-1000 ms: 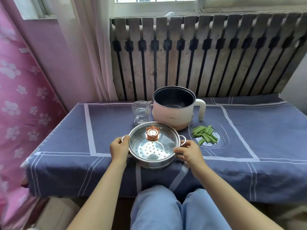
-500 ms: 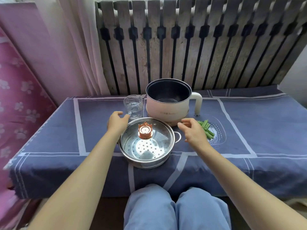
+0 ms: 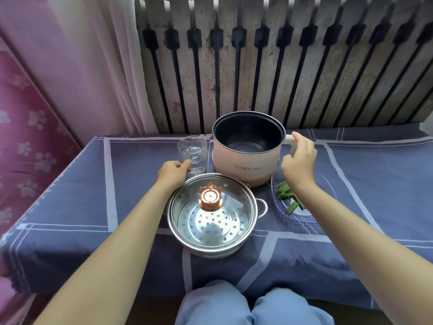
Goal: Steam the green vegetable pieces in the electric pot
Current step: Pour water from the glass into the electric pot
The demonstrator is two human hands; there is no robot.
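Observation:
The cream electric pot (image 3: 246, 160) stands open at the back of the table, its dark inside showing. My right hand (image 3: 298, 161) curls round the pot's white handle (image 3: 290, 140). My left hand (image 3: 172, 173) holds the lower left side of a clear glass of water (image 3: 193, 153) just left of the pot. Green vegetable pieces (image 3: 288, 199) lie on a clear plate (image 3: 304, 219) under my right wrist, partly hidden by it. In front of the pot sits a steel steamer basket (image 3: 210, 245) under a glass lid with a copper knob (image 3: 210, 200).
A blue cloth with pale lines covers the table (image 3: 98, 191). A wooden slatted screen (image 3: 257, 62) rises right behind the pot and a pink curtain (image 3: 89, 66) hangs at the left. My knees (image 3: 253, 306) are at the table's front edge.
Both hands have left the steamer basket's handles and moved back: the left to the glass, the right past the plate to the pot's handle. The camera has tilted down and closer.

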